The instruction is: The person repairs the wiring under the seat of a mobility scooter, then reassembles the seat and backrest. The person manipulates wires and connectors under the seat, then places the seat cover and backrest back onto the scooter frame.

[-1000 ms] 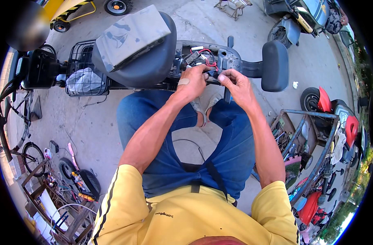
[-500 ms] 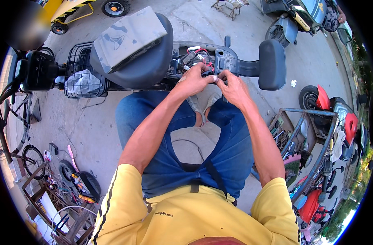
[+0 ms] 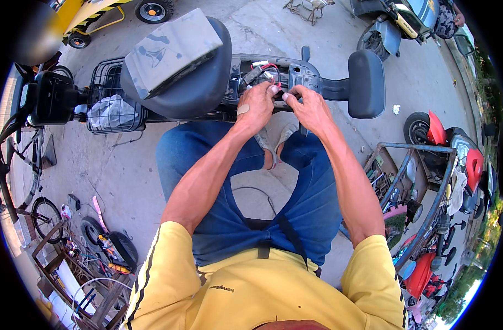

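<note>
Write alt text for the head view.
Both hands, left hand and right hand, work at the red and black wires in an electric scooter's open frame, beneath its raised seat. A wire basket sits left.

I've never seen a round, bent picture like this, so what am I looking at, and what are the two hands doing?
A wide fisheye camera worn on the person's head looks down, which bends straight edges. You see their yellow shirt, blue trousers and both bare forearms. In front stands a small electric scooter with its seat tipped up, baring an open frame compartment with wires. The left hand and right hand meet at that wiring, fingers pinching something too small to identify. A wire basket sits left of the seat; tools and other scooters lie around on the concrete.
</note>
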### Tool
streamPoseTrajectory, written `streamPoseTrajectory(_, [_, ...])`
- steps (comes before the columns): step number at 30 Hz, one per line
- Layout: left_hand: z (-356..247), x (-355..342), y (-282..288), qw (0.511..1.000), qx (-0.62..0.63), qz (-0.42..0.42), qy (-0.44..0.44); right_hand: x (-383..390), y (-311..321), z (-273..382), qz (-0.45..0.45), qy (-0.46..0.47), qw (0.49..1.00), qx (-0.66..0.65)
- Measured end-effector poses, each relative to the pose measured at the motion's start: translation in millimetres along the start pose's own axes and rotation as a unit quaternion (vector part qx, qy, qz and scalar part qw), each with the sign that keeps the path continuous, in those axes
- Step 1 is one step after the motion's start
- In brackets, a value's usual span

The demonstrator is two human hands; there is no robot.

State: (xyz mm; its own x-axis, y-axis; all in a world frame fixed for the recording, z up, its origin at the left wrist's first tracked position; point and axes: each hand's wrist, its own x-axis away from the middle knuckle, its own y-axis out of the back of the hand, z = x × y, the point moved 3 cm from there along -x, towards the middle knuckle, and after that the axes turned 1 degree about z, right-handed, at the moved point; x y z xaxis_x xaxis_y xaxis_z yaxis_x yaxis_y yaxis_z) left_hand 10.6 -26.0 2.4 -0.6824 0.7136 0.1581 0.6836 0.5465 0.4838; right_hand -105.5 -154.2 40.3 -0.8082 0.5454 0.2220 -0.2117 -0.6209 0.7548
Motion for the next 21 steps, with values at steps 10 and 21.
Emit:
streamPoseTrajectory(10, [22.4, -12.6, -13.4, 0.969, 0.222, 0.081, 0.066, -3.8, -3.7, -4.8, 0.014, -0.025, 0.999, 0.018])
streamPoseTrajectory(21, [9.8, -4.6, -7.0, 0.988, 0.149, 0.029, 0.026, 0.7, 0.1, -3.3, 0.088, -0.097, 0.985, -0.108])
